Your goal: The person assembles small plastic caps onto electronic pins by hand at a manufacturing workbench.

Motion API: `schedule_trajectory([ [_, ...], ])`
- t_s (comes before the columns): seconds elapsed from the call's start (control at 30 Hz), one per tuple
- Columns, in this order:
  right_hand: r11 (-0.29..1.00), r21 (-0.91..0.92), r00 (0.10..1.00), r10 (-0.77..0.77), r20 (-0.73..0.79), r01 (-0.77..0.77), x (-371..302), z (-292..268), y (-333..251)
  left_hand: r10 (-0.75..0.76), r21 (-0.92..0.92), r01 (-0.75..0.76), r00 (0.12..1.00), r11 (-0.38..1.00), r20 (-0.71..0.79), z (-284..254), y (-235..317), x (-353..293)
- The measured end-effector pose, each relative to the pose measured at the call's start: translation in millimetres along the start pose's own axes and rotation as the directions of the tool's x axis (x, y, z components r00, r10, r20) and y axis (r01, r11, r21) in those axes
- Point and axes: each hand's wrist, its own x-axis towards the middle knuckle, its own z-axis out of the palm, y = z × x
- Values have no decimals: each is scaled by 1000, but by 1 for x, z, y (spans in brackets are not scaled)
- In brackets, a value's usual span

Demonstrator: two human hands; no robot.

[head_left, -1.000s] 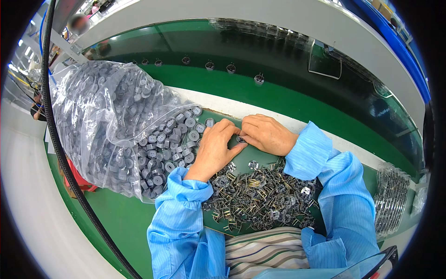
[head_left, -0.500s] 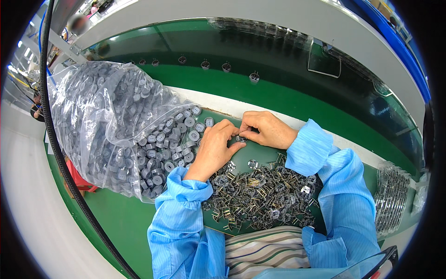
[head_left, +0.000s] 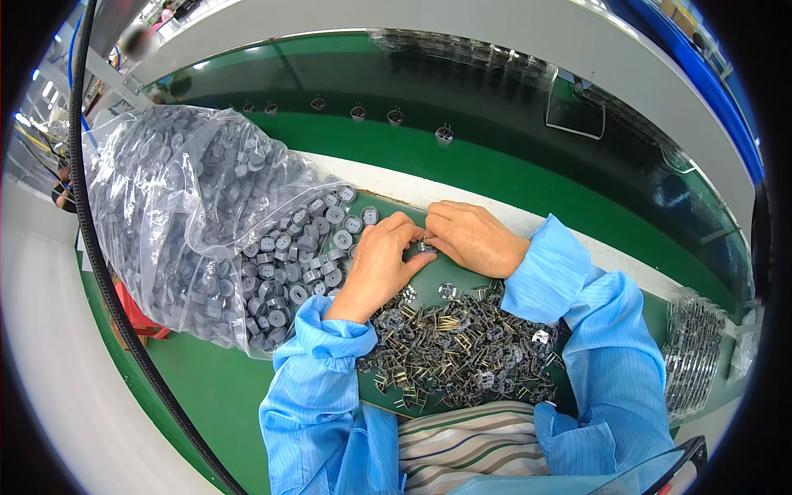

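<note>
My left hand [head_left: 379, 257] and my right hand [head_left: 477, 239] meet fingertip to fingertip over the green work surface. Between them is a small dark part [head_left: 426, 247] with a shiny face, mostly covered by the fingers. Thumb and fingers of the left hand pinch it from one side. Bent right fingers press at its other side. Just below the hands lies a heap of small dark pieces with brass-coloured pins [head_left: 458, 351]. A clear, shiny little disc [head_left: 447, 290] rests at the heap's upper edge. Grey round caps [head_left: 342, 239] are spread to the left of my left hand.
A big clear plastic bag [head_left: 181, 214] full of grey caps fills the left side. Beyond a white ledge [head_left: 388, 180] runs a green belt [head_left: 511, 169] carrying a row of small pinned parts [head_left: 444, 134]. Stacked clear trays [head_left: 695, 355] stand at right. A black cable [head_left: 103, 272] hangs at left.
The right hand has turned slightly, its fingers closing more over the small part. The left hand has stayed almost still. The row of parts on the belt has shifted a little left.
</note>
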Motion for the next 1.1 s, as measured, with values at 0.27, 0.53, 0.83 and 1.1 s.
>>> schedule_trajectory([
  [0.27,904,289,941,257,223,-315,4,-22,2,-62,-26,63,998,998,31,-6,2,-4],
  [0.53,960,142,966,253,-59,-243,7,-34,41,-106,471,299,913,830,-394,-19,-3,-9],
  [0.83,742,-585,899,53,-435,-327,2,-50,52,-10,400,110,970,910,-242,-17,-5,-8],
  [1.1,992,129,907,-43,420,-13,-12,-23,-17,-27,334,101,975,937,-220,-12,-3,-6],
])
